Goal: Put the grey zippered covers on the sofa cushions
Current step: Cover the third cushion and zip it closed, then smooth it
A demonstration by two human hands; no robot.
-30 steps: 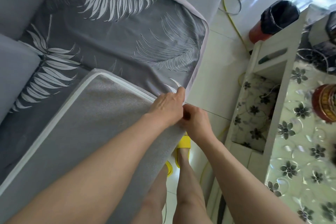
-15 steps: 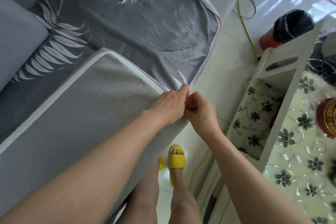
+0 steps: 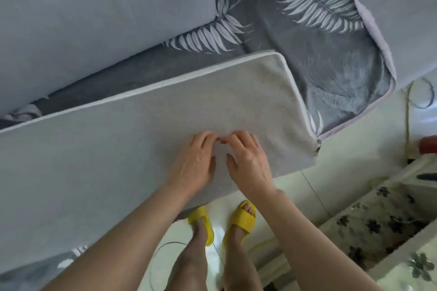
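While both forearms reach forward from the lower edge of the view, the left hand (image 3: 192, 160) and right hand (image 3: 248, 160) lie palm-down, side by side, on the upper face of the grey covered cushion (image 3: 118, 160). Fingers of each hand are curled and angled inward, so the fingertips meet at a single spot on the fabric between the hands. Whether they pinch a fold of the cover or merely press on it cannot be determined; the contact spot is small and slightly blurred. Thumbs rest flat on the cover, close together but apart. Wrists are nearly straight and positioned at the near edge of the cushion.

The cushion lies tilted across the front of the sofa seat, with its near long edge overhanging the floor. White piping (image 3: 165, 81) runs along its far edge. At its right-hand near corner, a zipper end (image 3: 317, 146) is visible. Behind the cushion is the dark leaf-print seat fabric (image 3: 331, 59), and beyond that the pale grey back cushions (image 3: 94, 19).

Below the hands, two feet in yellow slippers (image 3: 241, 220) stand on the pale tiled floor (image 3: 295, 196).
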